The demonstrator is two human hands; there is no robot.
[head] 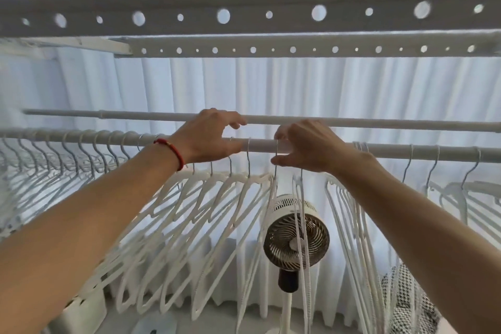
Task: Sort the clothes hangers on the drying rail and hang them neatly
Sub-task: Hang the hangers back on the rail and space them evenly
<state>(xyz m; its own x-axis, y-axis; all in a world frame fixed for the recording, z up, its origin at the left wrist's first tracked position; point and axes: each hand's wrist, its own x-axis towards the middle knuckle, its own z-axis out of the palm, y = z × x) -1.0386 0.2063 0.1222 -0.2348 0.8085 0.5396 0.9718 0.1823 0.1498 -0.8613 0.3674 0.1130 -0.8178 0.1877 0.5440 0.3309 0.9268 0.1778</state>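
A white drying rail [260, 145] runs across the view with several white hangers on it. My left hand [208, 137], a red band at its wrist, curls over the rail above a spread group of white hangers [206, 211]. My right hand [306, 146] pinches the metal hook of a white hanger [273, 198] at the rail, thumb below and fingers above. Two more thin hangers [299, 211] dangle just right of it. A tight bunch of hangers [349, 211] hangs under my right wrist. Pale blue-hooked hangers [54, 160] fill the rail's left end.
A second thinner rail [379, 122] runs behind the first. Two perforated grey bars [244, 15] cross overhead. A standing fan [296, 241] is below the middle, before white curtains [244, 84]. A few spaced hangers [461, 190] hang far right; checked cloth [401, 301] lies lower right.
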